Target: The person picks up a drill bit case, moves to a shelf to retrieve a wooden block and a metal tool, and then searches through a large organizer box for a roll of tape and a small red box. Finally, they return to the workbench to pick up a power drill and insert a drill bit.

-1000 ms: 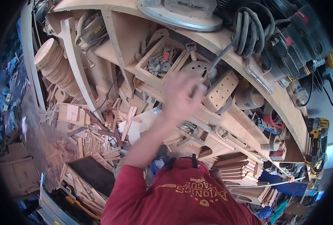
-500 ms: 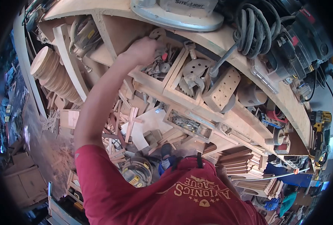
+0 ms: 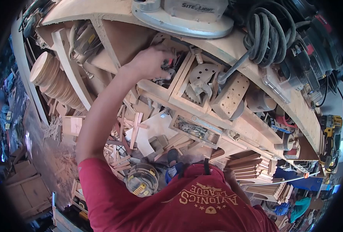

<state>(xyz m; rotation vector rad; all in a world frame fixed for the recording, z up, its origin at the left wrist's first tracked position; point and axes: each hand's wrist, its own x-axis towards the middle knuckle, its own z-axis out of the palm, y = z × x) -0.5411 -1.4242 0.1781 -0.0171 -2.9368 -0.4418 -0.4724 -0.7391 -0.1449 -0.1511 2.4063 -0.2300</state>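
Dull metal parts (image 3: pixel 164 82) in the wooden tray (image 3: pixel 154 88) are partly covered by the left hand (image 3: pixel 150 63), grip curled, contents unclear; beyond the tray, a housing (image 3: pixel 196 9) is marked "SITE LIGHT".

Daylight looks soft and hazy, with pale glare at the right edge and a bright glint on the floor (image 3: pixel 27 138) at left. Shadow fills the upper-left recesses. Fisheye distortion bows the shelf edge (image 3: pixel 295 110); black vignetting closes the corners, and the far left blurs bluish.
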